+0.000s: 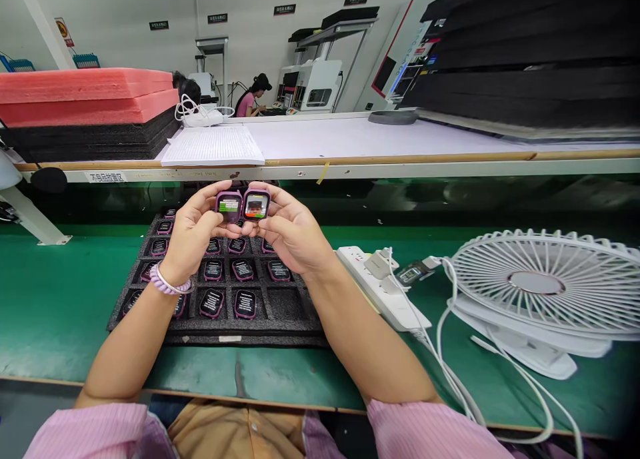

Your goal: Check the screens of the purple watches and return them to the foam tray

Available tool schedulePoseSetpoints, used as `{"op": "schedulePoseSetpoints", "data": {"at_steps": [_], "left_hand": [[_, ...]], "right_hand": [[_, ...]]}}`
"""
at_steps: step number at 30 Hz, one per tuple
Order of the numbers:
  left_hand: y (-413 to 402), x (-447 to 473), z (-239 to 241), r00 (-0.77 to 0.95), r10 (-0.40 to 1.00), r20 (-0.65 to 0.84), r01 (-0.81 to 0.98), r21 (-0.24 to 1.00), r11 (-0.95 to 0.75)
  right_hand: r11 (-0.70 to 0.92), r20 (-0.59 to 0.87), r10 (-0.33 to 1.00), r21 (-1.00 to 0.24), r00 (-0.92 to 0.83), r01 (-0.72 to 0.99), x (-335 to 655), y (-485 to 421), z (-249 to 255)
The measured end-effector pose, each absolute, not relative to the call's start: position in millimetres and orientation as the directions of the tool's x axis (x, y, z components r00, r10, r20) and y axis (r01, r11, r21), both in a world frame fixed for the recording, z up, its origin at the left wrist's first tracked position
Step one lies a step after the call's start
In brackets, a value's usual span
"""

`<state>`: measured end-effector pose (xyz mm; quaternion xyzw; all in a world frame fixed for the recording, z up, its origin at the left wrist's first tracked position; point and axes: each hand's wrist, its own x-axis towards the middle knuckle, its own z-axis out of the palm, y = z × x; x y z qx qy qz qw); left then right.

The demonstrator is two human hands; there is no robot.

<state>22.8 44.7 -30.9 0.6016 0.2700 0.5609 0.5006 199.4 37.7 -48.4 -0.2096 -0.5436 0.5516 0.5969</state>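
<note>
My left hand point(193, 236) is closed around a small purple watch body point(229, 206) with a lit screen. Right beside it, my right hand point(290, 232) grips a second purple watch body point(257, 204), its screen lit too. Both are held up side by side above a black foam tray point(280, 322) on the green bench. Several more purple watch bodies point(244, 304) lie in the tray's pockets, screens dark. A purple coiled band sits on my left wrist.
A white power strip point(383, 292) with plugs and white cables lies right of the tray. A white desk fan point(543, 289) lies tilted at the right. A raised shelf point(350, 158) carries pink foam sheets point(85, 96) and black foam. A person sits at the far back.
</note>
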Motion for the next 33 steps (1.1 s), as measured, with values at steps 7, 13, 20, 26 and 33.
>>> {"op": "schedulePoseSetpoints", "data": {"at_steps": [7,13,20,26,33], "left_hand": [[42.8,23.7,-30.4,0.23,0.882,0.411,-0.198,0.907,-0.371],[47.5,23.8,-33.3,0.236,0.863,0.447,-0.212,0.89,-0.403],[51.7,27.1,-10.6,0.231,0.851,0.472,-0.243,0.875,-0.419],[67.3,32.1,25.0,0.183,0.746,0.641,-0.221,0.766,-0.604],[86.2,35.1,48.5,0.141,0.666,0.733,-0.207,0.679,-0.704]], "right_hand": [[0.299,0.415,0.889,-0.845,-0.192,-0.443,199.1,38.3,-48.8],[0.318,0.421,0.89,-0.85,-0.176,-0.421,202.3,42.1,-46.8],[0.395,0.506,0.845,-0.809,-0.174,-0.436,204.5,47.3,-23.2],[0.509,0.602,0.768,-0.781,-0.219,-0.361,210.2,63.1,23.4],[0.588,0.631,0.743,-0.774,-0.221,-0.233,212.5,73.1,59.2]]}}
